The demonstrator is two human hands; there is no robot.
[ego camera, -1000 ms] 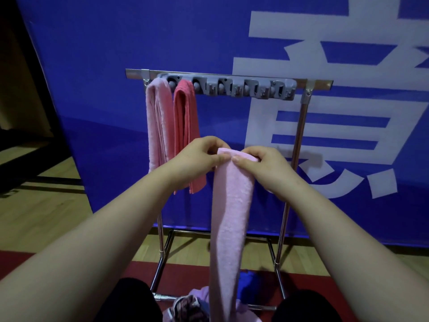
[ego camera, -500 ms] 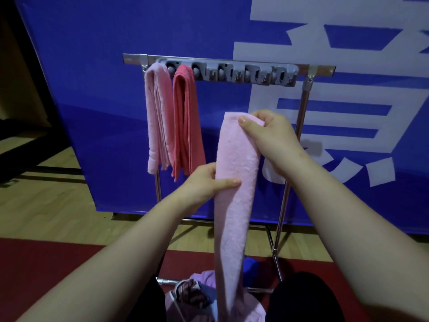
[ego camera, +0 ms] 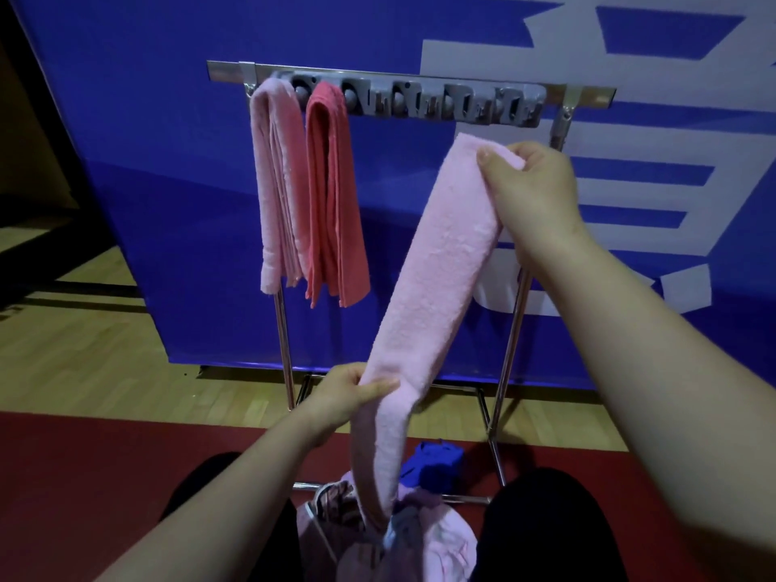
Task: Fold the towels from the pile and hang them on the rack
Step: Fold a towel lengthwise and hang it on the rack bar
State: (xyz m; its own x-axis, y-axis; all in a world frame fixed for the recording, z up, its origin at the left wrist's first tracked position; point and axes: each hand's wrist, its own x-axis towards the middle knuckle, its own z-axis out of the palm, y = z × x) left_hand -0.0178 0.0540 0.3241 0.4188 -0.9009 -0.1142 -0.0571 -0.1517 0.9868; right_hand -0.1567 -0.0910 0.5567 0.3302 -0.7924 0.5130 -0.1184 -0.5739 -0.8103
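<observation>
The left hand (ego camera: pixel 340 396) has slid down the pink towel (ego camera: pixel 436 266) and now pinches it well below the right hand (ego camera: pixel 533 191), which clasps the top end just under the rack (ego camera: pixel 420 77); beneath the lower grip the tail reaches the pile (ego camera: pixel 424 539), so halving it seems next

This looks like a sports hall or gym, not a home. The floor (ego camera: pixel 75 350) is pale varnished wood strip, and a wide red area (ego camera: pixel 105 464) covers it nearer the camera — the sort of surface a court has. Behind stands a big blue banner (ego camera: pixel 168 170) printed with huge white characters (ego camera: pixel 693 86), reaching down to the floor. A freestanding metal rack (ego camera: pixel 588 100) stands on the boards in front of it, and the light is dim.
</observation>
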